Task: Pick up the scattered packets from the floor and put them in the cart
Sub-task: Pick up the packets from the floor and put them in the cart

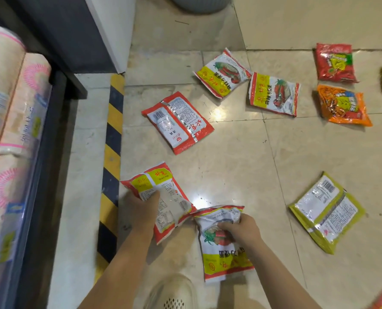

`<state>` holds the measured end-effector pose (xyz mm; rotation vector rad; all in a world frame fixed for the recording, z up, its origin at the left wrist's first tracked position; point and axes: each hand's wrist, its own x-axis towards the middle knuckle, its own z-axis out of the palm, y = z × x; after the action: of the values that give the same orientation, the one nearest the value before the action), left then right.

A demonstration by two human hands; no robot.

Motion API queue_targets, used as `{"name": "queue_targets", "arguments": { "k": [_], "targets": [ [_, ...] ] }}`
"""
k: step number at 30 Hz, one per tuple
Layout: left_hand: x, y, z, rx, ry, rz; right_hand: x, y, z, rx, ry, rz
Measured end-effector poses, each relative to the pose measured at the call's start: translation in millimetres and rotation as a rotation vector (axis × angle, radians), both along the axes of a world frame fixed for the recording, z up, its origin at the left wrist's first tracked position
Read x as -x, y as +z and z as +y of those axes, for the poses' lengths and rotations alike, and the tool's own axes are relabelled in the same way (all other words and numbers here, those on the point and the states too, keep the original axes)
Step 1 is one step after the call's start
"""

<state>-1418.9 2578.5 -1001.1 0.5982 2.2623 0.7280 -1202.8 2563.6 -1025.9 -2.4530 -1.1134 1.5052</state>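
Observation:
Several noodle packets lie scattered on the tiled floor. My left hand grips a red-and-white packet lying back side up near the striped floor edge. My right hand grips a white-and-yellow packet beside it, close to my shoe. Farther out lie a red packet, back up, two white-and-yellow packets, a red one, an orange one and a green one, back up. No cart is in view.
A black-and-yellow hazard stripe marks a raised ledge on the left. Beyond it a dark shelf holds wrapped bundles of pale rolls. A grey round base stands at the top. My shoe is at the bottom.

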Motion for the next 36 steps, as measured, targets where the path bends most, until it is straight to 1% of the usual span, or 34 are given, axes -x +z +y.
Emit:
{"name": "queue_targets", "arguments": {
  "k": [2,4,6,8,10,12,15,19,24,28,32,36],
  "targets": [
    [-0.9,2.1,-4.3,-0.014,-0.006,-0.033,-6.4,1.3,-0.8,-0.070,-0.016,0.065],
    [-0.7,2.2,-7.7,-0.023,0.041,-0.134,-11.0,6.5,-1.7,-0.122,-0.050,0.155],
    [-2.8,7.9,-13.7,-0.046,0.078,-0.230,-14.3,17.2,-2.1,-0.154,-0.129,0.267],
    [-4.5,17.2,-21.8,-0.101,0.077,-0.281,-21.3,28.8,-3.7,-0.203,-0.213,0.338],
    [-6.1,35.3,-28.1,-0.170,0.056,-0.331,-30.3,46.2,-4.9,-0.232,-0.330,0.447],
    [-6.5,60.9,-29.9,-0.226,0.039,-0.379,-38.9,71.1,-6.2,-0.234,-0.481,0.631],
    [-9.3,116.9,-32.0,-0.306,0.009,-0.426,-49.0,130.8,-4.1,-0.292,-0.581,0.864],
    [-15.2,221.1,-37.4,-0.381,-0.056,-0.455,-53.1,238.8,-3.5,-0.408,-0.610,0.976],
    [-25.5,390.0,-44.0,-0.509,-0.067,-0.413,-44.6,405.1,-10.3,-0.554,-0.593,0.939],
    [-30.3,532.9,-71.8,-0.570,-0.108,-0.356,-46.1,548.4,-23.1,-0.664,-0.533,0.946],
    [-46.6,670.2,-124.4,-0.703,-0.067,-0.296,-55.5,673.5,-52.8,-0.625,-0.429,1.056],
    [-62.7,773.0,-194.2,-0.783,0.017,-0.264,-69.7,769.7,-101.1,-0.508,-0.393,1.247]
  ]
}}
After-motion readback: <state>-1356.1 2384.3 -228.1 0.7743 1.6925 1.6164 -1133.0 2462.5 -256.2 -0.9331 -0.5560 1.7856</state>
